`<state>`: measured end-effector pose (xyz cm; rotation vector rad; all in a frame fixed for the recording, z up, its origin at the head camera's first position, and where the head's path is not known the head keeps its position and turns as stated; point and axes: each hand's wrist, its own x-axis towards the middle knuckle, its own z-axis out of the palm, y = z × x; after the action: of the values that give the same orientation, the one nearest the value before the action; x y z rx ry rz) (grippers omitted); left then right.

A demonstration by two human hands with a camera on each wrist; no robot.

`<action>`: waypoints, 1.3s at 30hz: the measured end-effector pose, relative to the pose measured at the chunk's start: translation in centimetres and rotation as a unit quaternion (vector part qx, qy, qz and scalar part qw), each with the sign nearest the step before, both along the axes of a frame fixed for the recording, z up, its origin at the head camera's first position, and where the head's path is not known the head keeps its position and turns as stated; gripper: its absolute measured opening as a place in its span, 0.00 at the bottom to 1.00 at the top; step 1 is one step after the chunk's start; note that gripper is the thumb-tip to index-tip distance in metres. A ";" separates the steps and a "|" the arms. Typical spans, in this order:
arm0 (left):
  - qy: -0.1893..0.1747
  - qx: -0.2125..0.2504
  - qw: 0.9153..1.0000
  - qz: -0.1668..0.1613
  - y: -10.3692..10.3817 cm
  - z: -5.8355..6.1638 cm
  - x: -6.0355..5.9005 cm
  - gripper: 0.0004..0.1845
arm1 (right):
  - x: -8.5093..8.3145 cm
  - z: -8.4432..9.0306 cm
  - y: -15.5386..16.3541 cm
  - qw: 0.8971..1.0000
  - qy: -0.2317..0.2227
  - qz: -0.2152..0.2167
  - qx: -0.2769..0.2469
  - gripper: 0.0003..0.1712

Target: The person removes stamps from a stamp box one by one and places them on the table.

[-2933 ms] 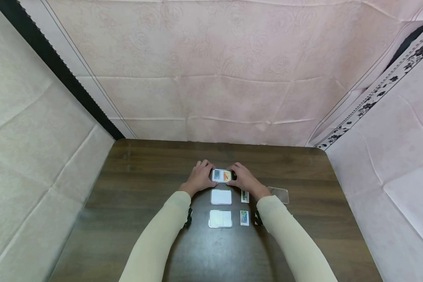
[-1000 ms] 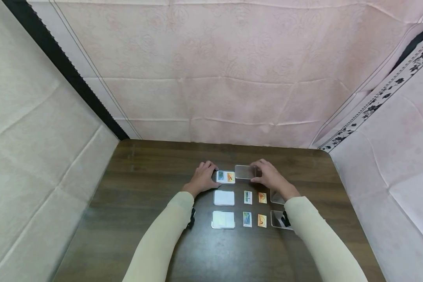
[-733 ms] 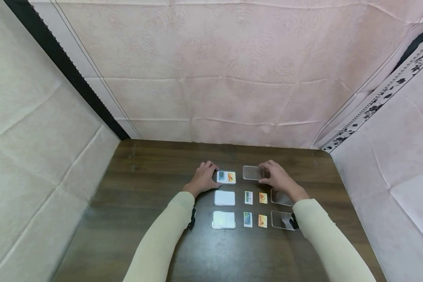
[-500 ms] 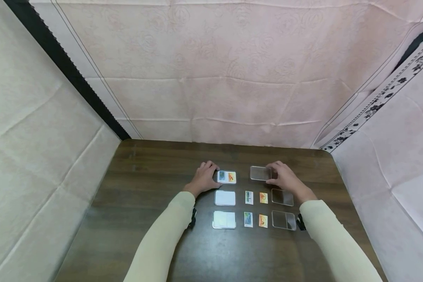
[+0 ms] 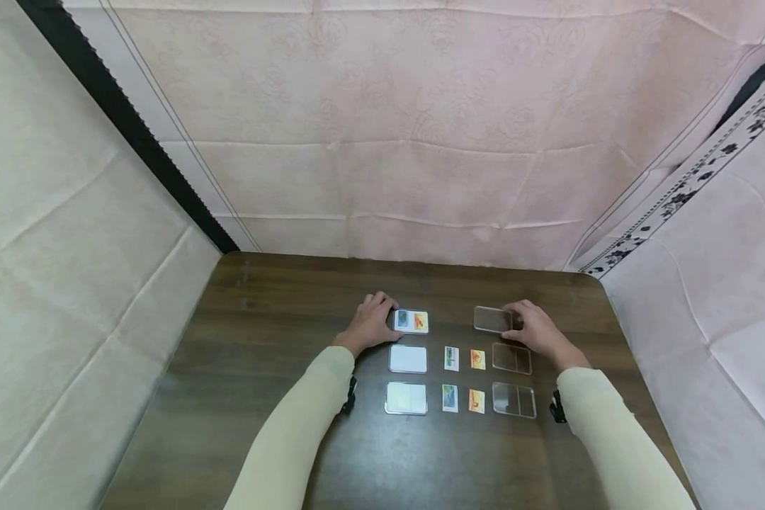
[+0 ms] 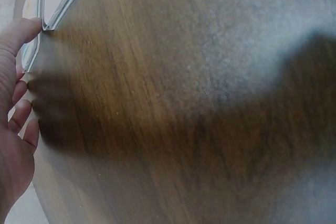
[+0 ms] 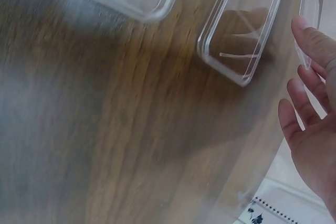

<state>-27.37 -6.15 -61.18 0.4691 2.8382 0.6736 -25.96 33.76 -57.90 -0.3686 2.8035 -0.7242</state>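
My left hand grips the left end of a small flat white case, thumb on the near edge and fingers at the far edge. Two small picture cards, one bluish and one orange, show in that case. Farther right, my right hand pinches a clear plastic lid by its right end. In the right wrist view the lid is seen nearly edge-on between thumb and fingers. The left wrist view shows the thumb of my left hand at the case's edge.
Two more white cases lie in a column nearer me. Beside them are bluish picture cards, orange picture cards and two clear lids, laid in rows on the wooden table. Cloth hangs along the table's back and sides.
The right hand has carried the clear lid away from the case to the right, past the orange cards' column. The left hand has stayed at the case.
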 end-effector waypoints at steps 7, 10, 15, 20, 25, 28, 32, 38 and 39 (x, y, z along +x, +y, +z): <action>0.001 0.002 1.000 0.000 0.0 0.1 0.1 0.34 | 0.1 -0.2 1.5 1.000 0.009 0.000 0.001 0.34; -0.002 -0.002 1.000 0.001 0.0 0.2 0.2 0.34 | 0.2 -0.3 2.0 1.000 0.006 -0.001 0.005 0.33; -0.009 -0.003 1.000 0.002 0.1 0.4 0.2 0.34 | 0.3 -0.6 2.4 1.000 0.011 0.002 0.018 0.33; -0.009 -0.002 1.000 0.001 0.0 0.5 0.2 0.34 | 0.3 -0.7 2.3 0.999 0.015 0.004 0.032 0.33; -0.005 0.003 1.000 -0.002 -0.1 0.6 0.3 0.35 | 0.3 -0.8 2.2 0.999 0.008 -0.006 0.035 0.35; -0.007 0.002 1.000 -0.001 -0.1 0.4 0.2 0.35 | 0.4 -0.9 2.2 1.000 0.004 -0.011 0.029 0.37; -0.008 0.002 1.000 0.002 -0.1 0.3 0.1 0.35 | 0.5 -0.9 2.3 1.000 -0.001 -0.014 0.019 0.37; -0.008 0.009 1.000 0.001 -0.1 0.3 0.2 0.35 | 0.7 -0.5 2.2 1.000 0.000 -0.021 0.003 0.37; -0.009 0.010 1.000 0.001 -0.2 0.3 0.2 0.35 | 0.7 -0.5 2.2 1.000 0.002 -0.023 0.001 0.37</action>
<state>-27.18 -6.31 -60.83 0.4610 2.8175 0.7036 -25.25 35.94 -58.36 -0.3052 2.8250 -0.7311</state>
